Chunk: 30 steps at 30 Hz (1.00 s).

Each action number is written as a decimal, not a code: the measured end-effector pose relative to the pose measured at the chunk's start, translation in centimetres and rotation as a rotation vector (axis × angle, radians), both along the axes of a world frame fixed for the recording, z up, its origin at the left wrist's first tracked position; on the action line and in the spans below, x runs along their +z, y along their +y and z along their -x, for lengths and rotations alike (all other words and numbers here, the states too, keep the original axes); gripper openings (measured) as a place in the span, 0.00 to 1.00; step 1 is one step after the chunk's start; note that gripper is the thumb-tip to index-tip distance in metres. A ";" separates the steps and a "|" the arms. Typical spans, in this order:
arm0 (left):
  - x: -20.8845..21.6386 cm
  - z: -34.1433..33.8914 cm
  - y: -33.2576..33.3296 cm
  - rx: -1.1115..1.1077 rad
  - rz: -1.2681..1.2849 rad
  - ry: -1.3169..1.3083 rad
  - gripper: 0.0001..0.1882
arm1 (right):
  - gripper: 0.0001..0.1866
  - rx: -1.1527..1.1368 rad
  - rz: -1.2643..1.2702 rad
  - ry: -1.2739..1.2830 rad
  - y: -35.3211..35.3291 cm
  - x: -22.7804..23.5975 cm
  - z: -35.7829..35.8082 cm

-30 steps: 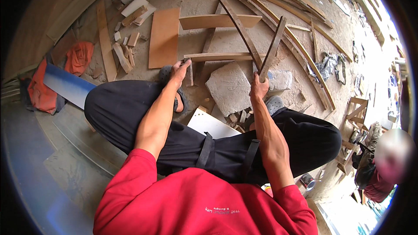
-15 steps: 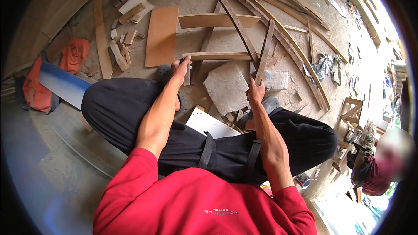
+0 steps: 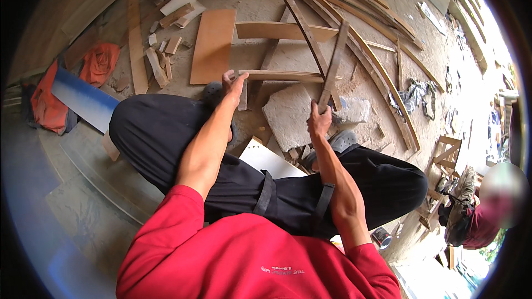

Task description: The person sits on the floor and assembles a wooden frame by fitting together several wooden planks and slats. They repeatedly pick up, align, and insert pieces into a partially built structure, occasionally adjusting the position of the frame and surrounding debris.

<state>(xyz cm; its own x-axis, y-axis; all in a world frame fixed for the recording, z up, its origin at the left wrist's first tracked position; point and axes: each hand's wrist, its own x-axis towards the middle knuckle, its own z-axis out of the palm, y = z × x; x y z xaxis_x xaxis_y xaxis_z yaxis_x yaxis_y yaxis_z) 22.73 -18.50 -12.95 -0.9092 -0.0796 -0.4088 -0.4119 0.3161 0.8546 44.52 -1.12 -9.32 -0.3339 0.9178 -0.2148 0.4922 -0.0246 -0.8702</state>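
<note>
My left hand [image 3: 233, 84] grips the near end of a short curved wooden strip [image 3: 285, 76] that lies crosswise on the ground in front of my knees. My right hand [image 3: 319, 122] is closed around the lower end of a longer wooden slat [image 3: 334, 62], which rises away from me and crosses over the curved strip. Under both pieces lies a flat grey stone slab [image 3: 288, 115]. I am squatting, with black trousers and red sleeves in view.
A flat brown board [image 3: 213, 45] and small wood offcuts [image 3: 160, 61] lie to the left. Long bent strips [image 3: 382, 72] fan out to the right. Orange cloth [image 3: 100, 62] is at far left, and another person [image 3: 493, 210] at lower right beside a small wooden frame [image 3: 446, 152].
The slat in my right hand has swung a little more upright. Both hands keep their grip, and the view has shifted slightly.
</note>
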 end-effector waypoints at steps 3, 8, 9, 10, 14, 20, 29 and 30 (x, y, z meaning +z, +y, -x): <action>-0.2 0.8 -0.6 -0.086 -0.141 0.011 0.23 | 0.21 0.190 0.025 -0.006 -2.6 1.8 2.8; 1.5 0.8 0.4 -0.143 -0.208 -0.020 0.23 | 0.25 0.376 -0.033 -0.048 -6.2 -0.5 7.2; 1.6 1.1 0.3 -0.154 -0.174 -0.051 0.24 | 0.26 0.399 -0.001 -0.053 -7.3 0.0 7.8; 1.5 1.5 0.1 -0.163 -0.141 -0.081 0.24 | 0.26 0.402 -0.010 -0.045 -8.5 0.3 8.5; 2.7 1.4 1.0 -0.137 -0.192 0.026 0.27 | 0.27 0.453 0.101 -0.076 -12.1 1.0 9.3; 4.7 1.9 1.0 -0.270 -0.306 -0.007 0.22 | 0.26 0.551 0.141 -0.092 -13.2 -0.1 9.2; 3.7 2.7 -0.2 -0.347 -0.311 -0.016 0.21 | 0.28 0.671 0.171 -0.156 -14.1 0.4 9.5; 3.7 2.9 -0.4 -0.350 -0.305 -0.032 0.21 | 0.28 0.679 0.130 -0.185 -14.1 0.8 9.5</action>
<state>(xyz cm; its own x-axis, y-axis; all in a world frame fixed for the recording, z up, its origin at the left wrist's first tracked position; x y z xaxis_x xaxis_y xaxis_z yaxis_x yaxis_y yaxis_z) 19.86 -18.91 -9.22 -0.8465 0.3585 -0.3937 -0.3525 0.1769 0.9189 35.01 -15.26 -8.47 -0.7701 0.4830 -0.4169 0.5747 0.2415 -0.7819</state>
